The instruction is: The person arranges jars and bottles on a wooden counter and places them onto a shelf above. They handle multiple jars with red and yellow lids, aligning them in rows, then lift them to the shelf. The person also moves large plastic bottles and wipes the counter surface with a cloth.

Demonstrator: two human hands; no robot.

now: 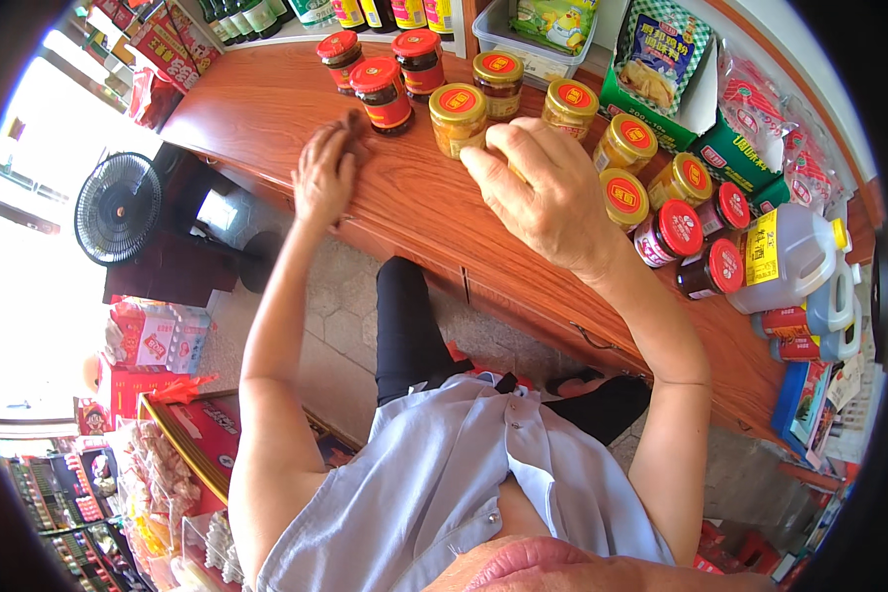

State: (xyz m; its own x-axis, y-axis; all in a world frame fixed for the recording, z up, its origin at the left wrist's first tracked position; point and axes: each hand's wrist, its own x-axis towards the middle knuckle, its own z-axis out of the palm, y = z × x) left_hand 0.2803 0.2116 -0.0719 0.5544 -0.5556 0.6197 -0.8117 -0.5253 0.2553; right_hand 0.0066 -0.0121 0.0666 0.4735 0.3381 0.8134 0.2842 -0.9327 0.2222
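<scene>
My left hand is over the left part of the wooden counter, fingers slightly spread and blurred, with no object visible in it. Just right of it are three dark glass jars with red lids, the nearest jar among them. My right hand is bent, back upward, at the gold-lidded jars. Its fingertips are by a gold-lidded jar of yellow contents. A sliver of yellow shows under its fingers, but the palm is hidden, so a grip cannot be confirmed. Another gold-lidded jar is just right of the hand.
Red-lidded jars and plastic jugs occupy the counter's right end. Green seasoning boxes and a clear plastic bin line the back. Bottles are on a shelf behind. A black fan is at left.
</scene>
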